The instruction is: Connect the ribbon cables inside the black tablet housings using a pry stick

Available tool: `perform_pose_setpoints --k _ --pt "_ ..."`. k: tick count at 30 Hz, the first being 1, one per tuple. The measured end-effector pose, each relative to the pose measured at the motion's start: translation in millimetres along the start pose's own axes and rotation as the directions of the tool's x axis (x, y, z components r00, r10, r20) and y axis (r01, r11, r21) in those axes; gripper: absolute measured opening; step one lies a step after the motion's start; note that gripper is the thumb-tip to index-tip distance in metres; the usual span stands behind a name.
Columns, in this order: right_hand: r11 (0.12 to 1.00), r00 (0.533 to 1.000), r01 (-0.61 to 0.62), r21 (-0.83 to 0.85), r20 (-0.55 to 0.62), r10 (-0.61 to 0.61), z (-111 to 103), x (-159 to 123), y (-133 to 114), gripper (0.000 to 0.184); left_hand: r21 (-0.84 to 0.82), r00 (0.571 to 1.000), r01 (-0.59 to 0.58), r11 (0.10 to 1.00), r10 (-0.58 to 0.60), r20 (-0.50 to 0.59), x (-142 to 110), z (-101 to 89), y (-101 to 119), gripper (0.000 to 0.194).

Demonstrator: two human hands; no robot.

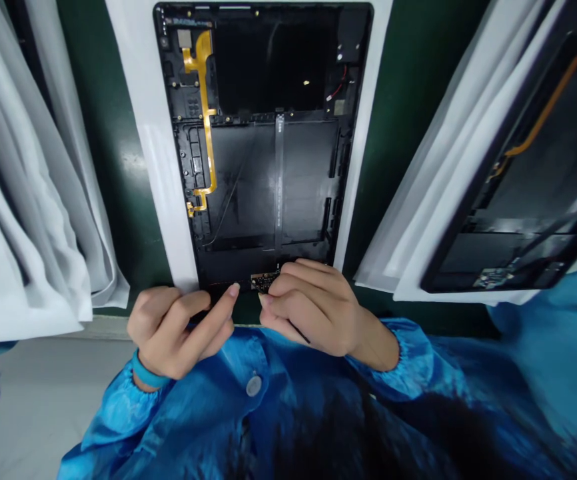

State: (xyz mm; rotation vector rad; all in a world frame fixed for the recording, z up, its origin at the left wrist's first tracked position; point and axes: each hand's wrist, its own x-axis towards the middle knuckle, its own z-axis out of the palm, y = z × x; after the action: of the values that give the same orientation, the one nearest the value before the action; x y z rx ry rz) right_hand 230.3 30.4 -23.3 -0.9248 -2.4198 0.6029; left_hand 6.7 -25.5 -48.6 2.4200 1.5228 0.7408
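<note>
An opened black tablet shell [263, 140] lies on a white sheet [143, 133], with a yellow flex cable [206, 113] down its left side and a grey ribbon [279, 180] down the middle. My left hand [178, 330] is curled, its forefinger stretched out to the shell's near edge. My right hand [308, 307] is closed over the near edge, its fingers pressing on a small circuit board [263, 281] there. A thin dark tool or wire [299, 332] runs under that hand.
A second opened tablet [533, 173] lies tilted on white sheets at the right. A stack of white foam sheets [28, 200] fills the left. The surface beneath is dark green [118, 167]. Blue sleeves cover the foreground.
</note>
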Motion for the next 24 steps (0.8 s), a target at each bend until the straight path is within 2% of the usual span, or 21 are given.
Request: perform_pose_setpoints --k 2,3,10,19,24 --pt "1.0 1.0 -0.017 -0.003 0.01 0.017 -1 1 0 0.035 0.047 0.99 -0.104 0.994 0.107 -0.088 5 4.0 0 0.038" --pt "1.0 1.0 -0.022 -0.004 0.013 0.022 -1 1 -1 0.035 0.059 0.986 -0.128 0.99 0.133 -0.098 7 5.6 0 0.039" --pt "0.995 0.998 -0.067 0.074 0.011 0.067 1 -3 -2 0.032 0.094 0.99 -0.123 0.988 0.129 -0.057 9 7.3 0 0.041" --pt "0.996 0.998 -0.068 -0.049 -0.005 0.067 7 -4 -9 0.038 0.115 0.99 -0.123 0.986 0.129 -0.05 7 8.8 -1 0.041" --pt "0.993 0.995 -0.101 -0.055 0.007 0.101 8 -6 -11 0.041 0.095 0.99 -0.12 0.988 0.127 -0.064 9 8.2 0 0.039"
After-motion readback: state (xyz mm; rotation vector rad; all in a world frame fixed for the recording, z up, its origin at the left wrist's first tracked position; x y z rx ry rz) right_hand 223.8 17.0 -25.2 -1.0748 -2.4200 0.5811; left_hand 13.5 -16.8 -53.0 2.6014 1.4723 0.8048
